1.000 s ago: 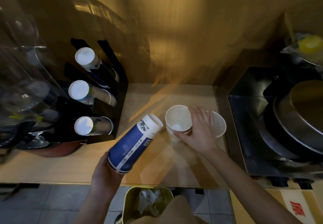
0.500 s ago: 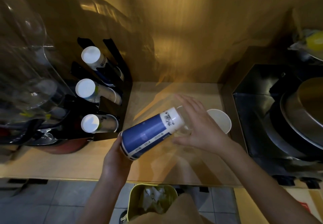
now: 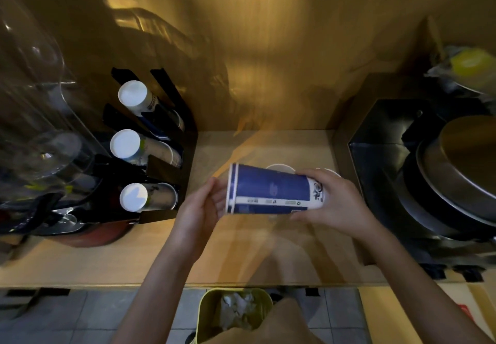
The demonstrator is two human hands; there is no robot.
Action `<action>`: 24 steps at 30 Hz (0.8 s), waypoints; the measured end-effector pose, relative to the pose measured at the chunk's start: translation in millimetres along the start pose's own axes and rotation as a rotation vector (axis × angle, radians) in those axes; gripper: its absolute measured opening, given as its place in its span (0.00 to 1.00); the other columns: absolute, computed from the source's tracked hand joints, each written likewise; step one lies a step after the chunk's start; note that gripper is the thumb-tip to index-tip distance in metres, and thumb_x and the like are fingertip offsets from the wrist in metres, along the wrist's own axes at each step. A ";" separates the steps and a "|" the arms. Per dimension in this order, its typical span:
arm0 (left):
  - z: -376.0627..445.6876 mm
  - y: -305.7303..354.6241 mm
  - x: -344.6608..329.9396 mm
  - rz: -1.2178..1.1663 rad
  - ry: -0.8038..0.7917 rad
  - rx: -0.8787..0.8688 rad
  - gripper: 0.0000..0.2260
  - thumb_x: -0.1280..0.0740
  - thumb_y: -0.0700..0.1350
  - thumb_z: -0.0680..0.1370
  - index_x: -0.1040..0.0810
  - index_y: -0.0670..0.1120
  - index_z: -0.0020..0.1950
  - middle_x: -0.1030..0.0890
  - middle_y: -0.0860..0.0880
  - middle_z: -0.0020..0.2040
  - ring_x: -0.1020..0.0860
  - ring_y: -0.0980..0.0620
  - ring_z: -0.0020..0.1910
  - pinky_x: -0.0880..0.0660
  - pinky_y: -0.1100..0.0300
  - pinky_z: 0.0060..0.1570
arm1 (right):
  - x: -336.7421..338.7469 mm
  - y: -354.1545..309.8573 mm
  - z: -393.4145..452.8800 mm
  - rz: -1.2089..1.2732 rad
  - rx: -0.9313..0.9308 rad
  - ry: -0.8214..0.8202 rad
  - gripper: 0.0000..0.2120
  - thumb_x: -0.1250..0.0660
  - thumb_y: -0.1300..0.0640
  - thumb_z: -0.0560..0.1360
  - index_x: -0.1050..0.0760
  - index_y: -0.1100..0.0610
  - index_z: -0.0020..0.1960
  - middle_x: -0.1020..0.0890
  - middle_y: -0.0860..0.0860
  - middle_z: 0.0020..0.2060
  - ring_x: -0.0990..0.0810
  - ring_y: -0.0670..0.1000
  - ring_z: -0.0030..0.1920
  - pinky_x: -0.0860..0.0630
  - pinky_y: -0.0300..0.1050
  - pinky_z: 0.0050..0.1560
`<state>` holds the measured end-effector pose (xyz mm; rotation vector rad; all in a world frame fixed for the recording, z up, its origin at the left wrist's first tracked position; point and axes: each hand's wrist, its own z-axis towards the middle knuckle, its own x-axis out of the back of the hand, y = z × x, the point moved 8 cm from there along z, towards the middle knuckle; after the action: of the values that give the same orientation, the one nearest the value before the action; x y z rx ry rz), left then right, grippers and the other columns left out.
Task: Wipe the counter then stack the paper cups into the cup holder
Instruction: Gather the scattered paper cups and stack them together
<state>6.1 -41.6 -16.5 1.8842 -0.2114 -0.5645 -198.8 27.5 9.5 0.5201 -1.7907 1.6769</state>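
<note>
A blue and white paper cup stack (image 3: pixel 271 193) lies level above the wooden counter (image 3: pixel 241 257). My right hand (image 3: pixel 335 204) grips its narrow white end. My left hand (image 3: pixel 200 206) cups the wide rim end, fingers curled against it. Behind the stack, rims of two white paper cups (image 3: pixel 279 167) peek out on the counter, mostly hidden. The black cup holder (image 3: pixel 166 139) stands at the left with three slots, each holding a cup stack with its white base facing me.
A black appliance with metal pans (image 3: pixel 429 182) fills the right side. Clear glassware (image 3: pixel 35 118) crowds the far left. A yellow-green bin (image 3: pixel 206 314) with crumpled paper sits on the floor below the counter's front edge. A wooden wall (image 3: pixel 255 48) backs the counter.
The blue cup stack has swung from tilted to level. My right hand left the white cup on the counter and took hold of the stack's narrow end.
</note>
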 end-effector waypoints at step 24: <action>55.3 12.1 -164.1 0.700 -0.233 -0.386 0.48 0.22 0.45 0.62 0.49 0.52 0.74 0.36 0.70 0.61 0.35 0.65 0.64 0.31 0.60 0.66 | 18.1 102.5 10.6 0.402 -0.182 0.287 0.37 0.23 0.48 0.53 0.34 0.41 0.59 0.25 0.50 0.61 0.27 0.50 0.64 0.31 0.57 0.68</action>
<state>-161.7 -25.9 25.1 1.2533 -0.8166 -0.3055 -281.8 31.2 -54.1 -0.1674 -1.8881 1.7144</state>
